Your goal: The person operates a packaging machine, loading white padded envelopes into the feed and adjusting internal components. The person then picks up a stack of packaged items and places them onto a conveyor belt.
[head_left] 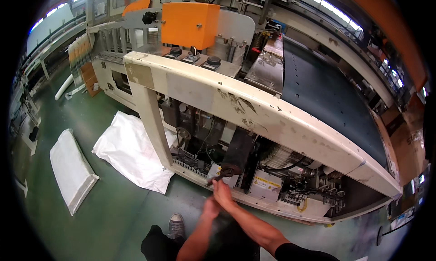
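Observation:
My right hand (222, 193) is closed at the lower frame of a cream machine, its fingers on a dark metal bar (220, 176). The bar reaches toward the round end of a dark roller (231, 170) inside the open side; whether it is a wrench or a fixed lever is unclear. Just below and left, my left hand (210, 208) is close against the right wrist. It is blurred, and its fingers are hidden. Beside the roller sits a light cover plate with yellow labels (265, 185).
A cream beam (254, 104) crosses above the opening. On the green floor at left lie a white sheet (134, 154) and a white wrapped slab (71, 170). An orange box (190, 25) and a dark conveyor belt (324, 95) are farther back. Cables and fittings (318, 193) crowd the right.

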### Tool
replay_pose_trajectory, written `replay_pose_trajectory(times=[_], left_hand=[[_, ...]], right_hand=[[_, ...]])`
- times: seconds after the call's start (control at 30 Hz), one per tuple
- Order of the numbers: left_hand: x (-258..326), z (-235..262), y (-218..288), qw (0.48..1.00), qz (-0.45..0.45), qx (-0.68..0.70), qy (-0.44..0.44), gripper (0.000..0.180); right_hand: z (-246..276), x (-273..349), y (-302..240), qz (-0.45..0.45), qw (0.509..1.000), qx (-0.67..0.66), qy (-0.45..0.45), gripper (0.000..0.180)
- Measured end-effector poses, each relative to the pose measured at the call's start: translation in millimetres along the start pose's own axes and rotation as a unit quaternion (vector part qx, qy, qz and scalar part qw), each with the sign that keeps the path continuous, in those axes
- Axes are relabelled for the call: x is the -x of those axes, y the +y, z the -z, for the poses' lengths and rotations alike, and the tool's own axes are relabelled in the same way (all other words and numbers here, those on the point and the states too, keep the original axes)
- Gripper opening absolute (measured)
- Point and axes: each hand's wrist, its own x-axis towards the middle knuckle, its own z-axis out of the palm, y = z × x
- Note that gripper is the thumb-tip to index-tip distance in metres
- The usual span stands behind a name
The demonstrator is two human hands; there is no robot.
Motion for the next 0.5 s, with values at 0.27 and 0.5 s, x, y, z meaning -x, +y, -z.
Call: replay_pose_trajectory(times=[0.27, 0.5], left_hand=[[28.8, -104.7, 172.7, 0.960, -0.254, 0.110, -0.038, 0.030], [92.0, -239.3, 137.4, 0.827, -0.529, -0.182, -0.053, 0.062]], right_hand=[[-32.2, -24.9, -55.2, 0.017, 0.902, -0.432, -0.006, 0.037], [145.1, 77.3, -60.5, 0.046, 0.956, -0.286, 0.054, 0.028]])
